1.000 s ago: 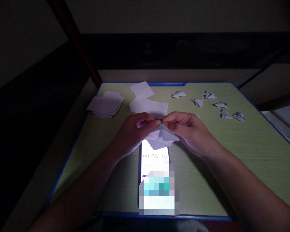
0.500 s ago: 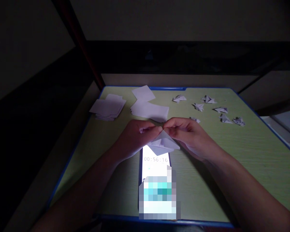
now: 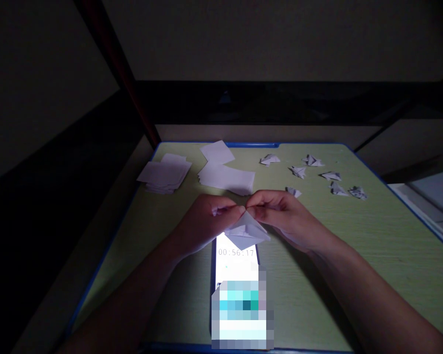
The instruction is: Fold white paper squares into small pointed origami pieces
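Between my two hands is a folded piece of white paper (image 3: 246, 233), with a pointed top and a lower corner that hangs down. My left hand (image 3: 214, 220) pinches it near the top point, thumb against fingers. From the other side my right hand (image 3: 280, 214) is closed on the same tip, so the fingertips of both hands almost meet. The paper is held above the upper end of a lit phone (image 3: 236, 268), whose screen reads 00:56:17. Its lower screen is blurred out.
Stacked paper sheets (image 3: 164, 173) lie at the far left of the green table (image 3: 372, 255). More sheets (image 3: 227, 177) and a single square (image 3: 217, 152) lie at centre back. Several folded paper figures, including one (image 3: 298, 171), are scattered at the back right.
The camera view has tilted slightly, so the table appears lower. Both hands keep their pinch on the paper, and the phone's timer has gone from 00:56:16 to 00:56:17.
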### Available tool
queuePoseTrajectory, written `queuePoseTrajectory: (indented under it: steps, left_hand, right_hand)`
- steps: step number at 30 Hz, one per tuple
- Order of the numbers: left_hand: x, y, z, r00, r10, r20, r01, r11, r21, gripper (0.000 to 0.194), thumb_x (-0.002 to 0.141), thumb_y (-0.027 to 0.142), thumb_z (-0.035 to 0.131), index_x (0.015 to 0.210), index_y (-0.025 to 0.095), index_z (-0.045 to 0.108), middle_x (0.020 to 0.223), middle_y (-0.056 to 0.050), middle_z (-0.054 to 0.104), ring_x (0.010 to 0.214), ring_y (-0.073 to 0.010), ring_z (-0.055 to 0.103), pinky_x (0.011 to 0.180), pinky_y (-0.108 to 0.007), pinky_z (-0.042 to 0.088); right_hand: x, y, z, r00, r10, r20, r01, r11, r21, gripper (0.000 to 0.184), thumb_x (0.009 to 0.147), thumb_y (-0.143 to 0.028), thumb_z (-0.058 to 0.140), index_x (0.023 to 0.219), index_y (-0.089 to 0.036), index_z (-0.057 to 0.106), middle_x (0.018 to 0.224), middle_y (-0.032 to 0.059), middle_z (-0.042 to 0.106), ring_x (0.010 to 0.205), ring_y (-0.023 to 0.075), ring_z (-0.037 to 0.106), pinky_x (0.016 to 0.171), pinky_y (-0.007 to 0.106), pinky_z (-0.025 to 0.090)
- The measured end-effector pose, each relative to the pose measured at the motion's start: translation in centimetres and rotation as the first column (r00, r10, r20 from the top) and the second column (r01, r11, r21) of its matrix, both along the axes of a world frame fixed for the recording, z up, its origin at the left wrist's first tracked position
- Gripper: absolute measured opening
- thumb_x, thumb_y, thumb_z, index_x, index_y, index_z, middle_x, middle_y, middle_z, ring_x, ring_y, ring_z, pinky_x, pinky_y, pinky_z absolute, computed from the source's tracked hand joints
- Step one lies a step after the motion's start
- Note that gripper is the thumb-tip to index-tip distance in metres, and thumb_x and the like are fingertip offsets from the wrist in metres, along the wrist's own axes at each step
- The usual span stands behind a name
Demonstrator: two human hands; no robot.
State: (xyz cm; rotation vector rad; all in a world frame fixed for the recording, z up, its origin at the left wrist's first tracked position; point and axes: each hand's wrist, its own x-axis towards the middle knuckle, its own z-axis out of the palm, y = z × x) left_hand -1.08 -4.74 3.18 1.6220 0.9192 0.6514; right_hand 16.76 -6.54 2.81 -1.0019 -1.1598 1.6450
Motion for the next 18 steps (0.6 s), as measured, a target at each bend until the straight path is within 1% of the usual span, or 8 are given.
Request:
queuePoseTrajectory:
  steps: [5, 10, 14, 18]
  left_hand:
    - [-0.09, 0.05, 0.01, 1.000, -0.002, -0.019, 0.002, 1.000, -0.005, 0.032, 0.081, 0.033, 0.052, 0.055, 0.016, 0.048, 0.051, 0.005, 0.040, 0.048, -0.0078, 0.036, 0.044, -0.020, 0.025]
    - [-0.07, 0.05, -0.05, 1.000, 0.001, -0.006, -0.001, 1.000, 0.006, 0.032, 0.082, 0.034, 0.053, 0.056, 0.015, 0.049, 0.052, 0.005, 0.040, 0.049, -0.0076, 0.037, 0.045, -0.020, 0.026]
    - [0.13, 0.09, -0.19, 1.000, 0.020, 0.004, -0.020, 0.999, 0.030, 0.032, 0.081, 0.035, 0.055, 0.057, 0.015, 0.051, 0.052, 0.005, 0.040, 0.050, -0.0078, 0.037, 0.045, -0.020, 0.026]
    - [0.27, 0.07, -0.15, 0.999, 0.040, 0.021, -0.041, 0.997, 0.059, 0.028, 0.080, 0.032, 0.055, 0.058, 0.015, 0.053, 0.052, 0.005, 0.043, 0.049, -0.0075, 0.037, 0.045, -0.020, 0.027]
  right_hand:
    - [0.02, 0.00, -0.22, 1.000, -0.006, -0.005, 0.006, 1.000, 0.006, 0.008, 0.065, -0.019, 0.074, 0.066, -0.014, 0.068, 0.058, -0.0020, 0.062, 0.049, 0.0072, 0.050, 0.048, 0.020, 0.037]
    - [0.08, -0.05, -0.25, 1.000, -0.003, -0.011, 0.003, 1.000, 0.006, 0.008, 0.066, -0.020, 0.073, 0.067, -0.014, 0.068, 0.059, -0.0018, 0.062, 0.050, 0.0074, 0.050, 0.048, 0.020, 0.036]
    - [0.15, -0.04, -0.29, 1.000, -0.003, -0.003, 0.003, 1.000, 0.003, 0.008, 0.067, -0.020, 0.072, 0.068, -0.014, 0.067, 0.060, -0.0015, 0.062, 0.051, 0.0079, 0.049, 0.049, 0.021, 0.035]
    - [0.12, -0.03, -0.39, 1.000, -0.022, 0.008, 0.022, 1.000, 0.006, 0.009, 0.066, -0.021, 0.072, 0.068, -0.014, 0.067, 0.060, -0.0014, 0.061, 0.052, 0.0080, 0.049, 0.050, 0.021, 0.035]
